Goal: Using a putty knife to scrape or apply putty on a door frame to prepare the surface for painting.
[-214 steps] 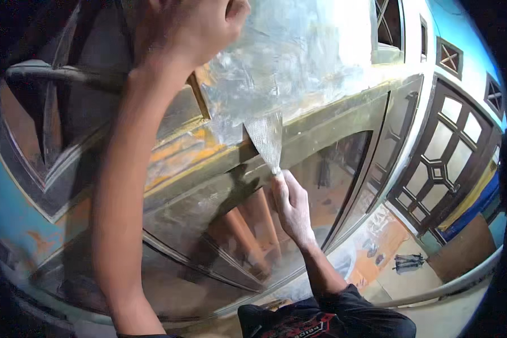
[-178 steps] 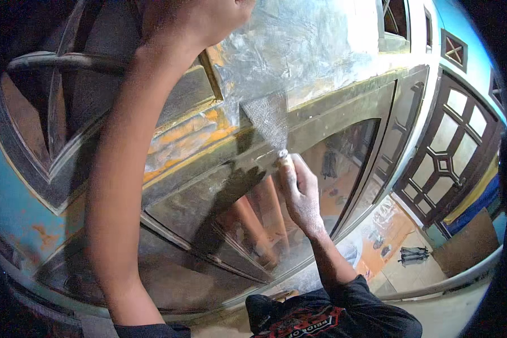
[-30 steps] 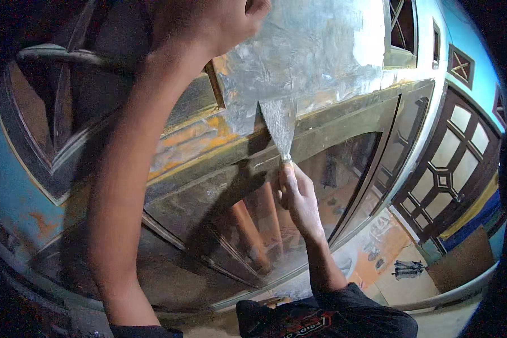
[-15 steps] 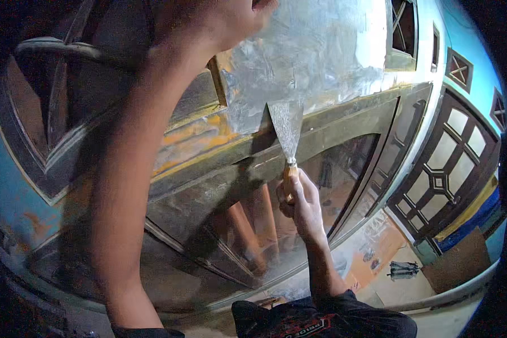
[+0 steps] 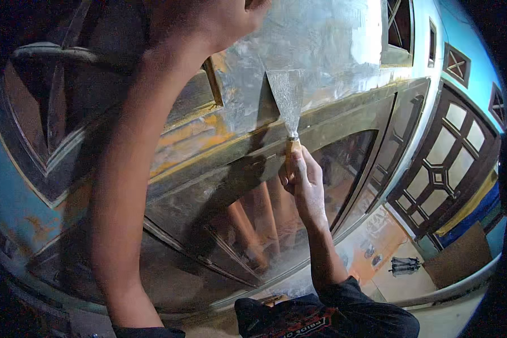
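Observation:
My right hand grips the wooden handle of a putty knife. Its wide metal blade points up and lies flat against a grey, filler-coated patch of wall above a window frame. My left hand is raised at the top of the view and pressed against the wall near the upper corner of the frame; its fingers are partly cut off by the picture's edge, and I see nothing in it. My left forearm runs down the left middle of the view.
A glass pane below the frame reflects my arm. A brown door with glazed panels stands at the right. Blue-painted wall shows at far left. Tiled floor with a small dark object lies far below.
My right hand has pushed the putty knife upward along the wall, from the window frame's edge onto the grey patch. My left hand has stayed high on the wall.

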